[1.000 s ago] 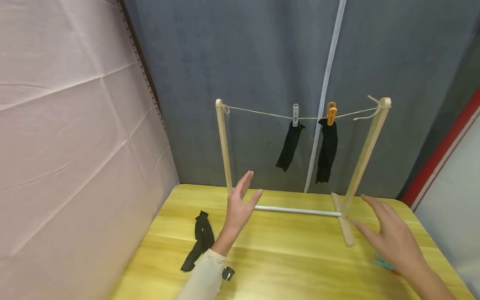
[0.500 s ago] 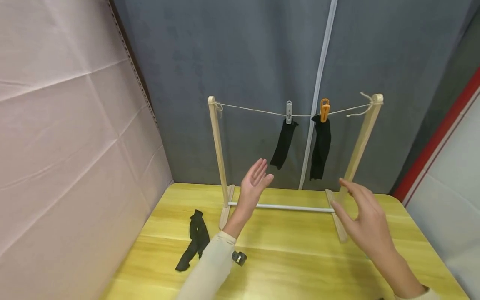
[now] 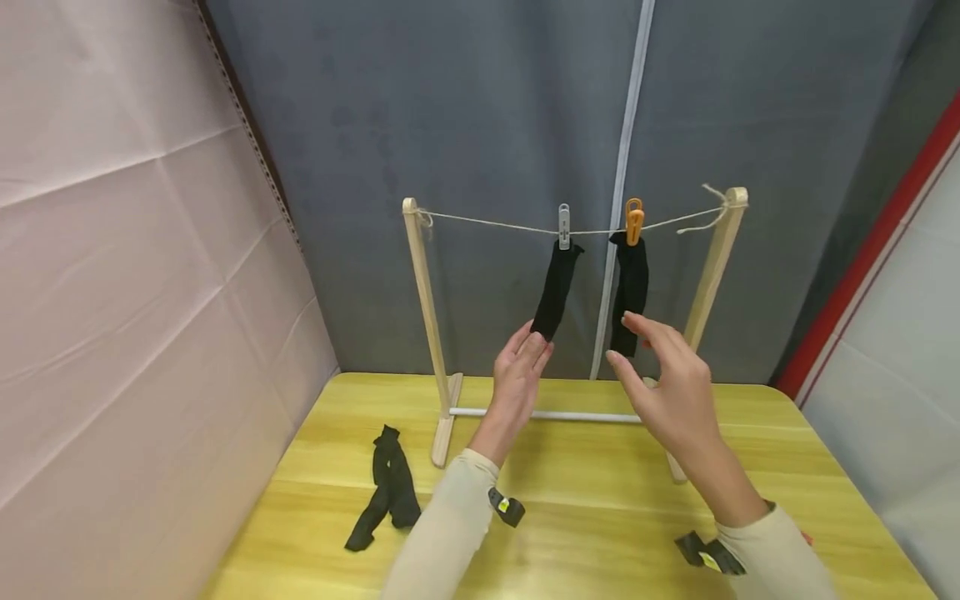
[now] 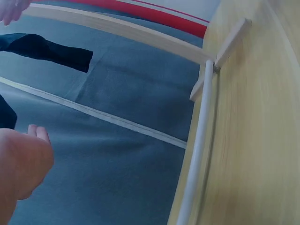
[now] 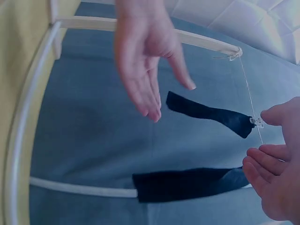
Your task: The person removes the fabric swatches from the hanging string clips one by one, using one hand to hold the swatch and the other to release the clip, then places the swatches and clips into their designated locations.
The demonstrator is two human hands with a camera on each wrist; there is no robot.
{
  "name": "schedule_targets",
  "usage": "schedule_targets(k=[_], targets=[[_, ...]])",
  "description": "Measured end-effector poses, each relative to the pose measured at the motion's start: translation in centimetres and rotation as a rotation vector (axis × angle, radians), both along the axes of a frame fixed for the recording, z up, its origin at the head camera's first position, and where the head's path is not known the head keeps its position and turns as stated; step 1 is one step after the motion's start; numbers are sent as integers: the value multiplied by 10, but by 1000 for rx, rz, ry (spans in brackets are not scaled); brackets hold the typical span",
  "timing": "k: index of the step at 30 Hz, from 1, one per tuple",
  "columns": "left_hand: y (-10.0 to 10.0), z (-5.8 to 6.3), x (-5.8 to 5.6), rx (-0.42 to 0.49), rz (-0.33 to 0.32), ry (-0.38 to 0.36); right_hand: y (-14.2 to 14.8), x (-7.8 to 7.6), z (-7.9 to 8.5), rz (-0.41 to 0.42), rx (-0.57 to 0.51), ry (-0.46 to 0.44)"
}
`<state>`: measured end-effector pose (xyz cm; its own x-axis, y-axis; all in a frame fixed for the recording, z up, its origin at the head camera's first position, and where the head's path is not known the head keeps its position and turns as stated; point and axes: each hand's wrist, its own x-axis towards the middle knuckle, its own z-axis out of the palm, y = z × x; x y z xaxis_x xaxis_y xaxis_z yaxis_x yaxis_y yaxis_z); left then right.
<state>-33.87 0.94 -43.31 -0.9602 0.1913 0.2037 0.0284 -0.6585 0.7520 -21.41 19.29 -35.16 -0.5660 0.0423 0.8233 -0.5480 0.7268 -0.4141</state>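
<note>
Two black socks hang from a string (image 3: 487, 222). A grey clothespin (image 3: 564, 227) clips the left sock (image 3: 557, 287) and an orange clothespin (image 3: 634, 222) clips the right sock (image 3: 628, 287). My left hand (image 3: 517, 375) is raised by the left sock's lower end, overlapping it in the head view. In the right wrist view, a gap shows between that sock (image 5: 206, 112) and my left hand (image 5: 145, 61), whose fingers are straight. My right hand (image 3: 675, 383), thumb and fingers spread apart around nothing, is just in front of the right sock's lower part.
Wooden posts (image 3: 425, 300) carry the string, joined low down by a white rod (image 3: 581, 416). More black socks (image 3: 390, 487) lie overlapping on the yellow wood-grain table (image 3: 592, 508), at left. A grey curtain (image 3: 465, 100) hangs behind; a pale cloth wall (image 3: 135, 333) stands at left.
Both hands have risen toward the hanging socks, the right one also moving left from beside the right post. The head view has shifted slightly. The socks and clothespins stay on the string.
</note>
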Motion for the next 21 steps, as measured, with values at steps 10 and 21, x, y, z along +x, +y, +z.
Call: schedule_targets(k=[10,21], targets=[[-2,-7,-23,66,-57,-19,-28,-42,47,31,-33,104],[-7,-10,-31,-13,-138,47,-52,-81,78,-1,-125,151]])
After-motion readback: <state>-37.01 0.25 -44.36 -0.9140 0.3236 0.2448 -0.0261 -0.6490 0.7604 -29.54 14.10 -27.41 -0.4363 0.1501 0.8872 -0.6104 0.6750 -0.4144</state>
